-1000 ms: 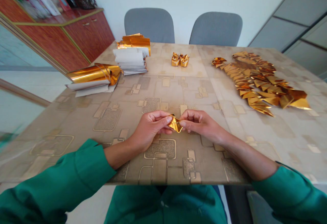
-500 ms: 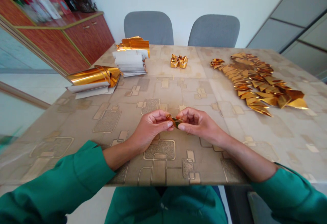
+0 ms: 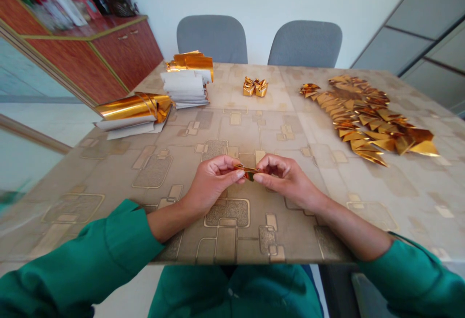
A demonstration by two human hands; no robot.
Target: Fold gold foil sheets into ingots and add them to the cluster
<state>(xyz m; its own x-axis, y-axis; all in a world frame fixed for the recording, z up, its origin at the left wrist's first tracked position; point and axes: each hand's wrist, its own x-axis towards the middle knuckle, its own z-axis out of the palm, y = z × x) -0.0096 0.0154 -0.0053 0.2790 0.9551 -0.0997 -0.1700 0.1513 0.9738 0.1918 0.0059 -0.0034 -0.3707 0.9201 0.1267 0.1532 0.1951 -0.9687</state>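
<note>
A small folded piece of gold foil paper is held above the near middle of the patterned table. My left hand pinches its left end between thumb and fingers. At its right end, my right hand grips it the same way. Both hands are closed, with the fingertips close together and the foil stretched between them. Further back stand shiny folded gold shapes, side by side. A large heap of folded gold pieces lies spread at the right.
Gold and white paper stacks lie at the back left, beside a gold roll on white sheets. Two grey chairs stand behind the table. A red-brown cabinet is at the far left.
The foil piece between my fingers looks flatter and a little wider than before. My hands have barely moved, with the fingertips slightly further apart.
</note>
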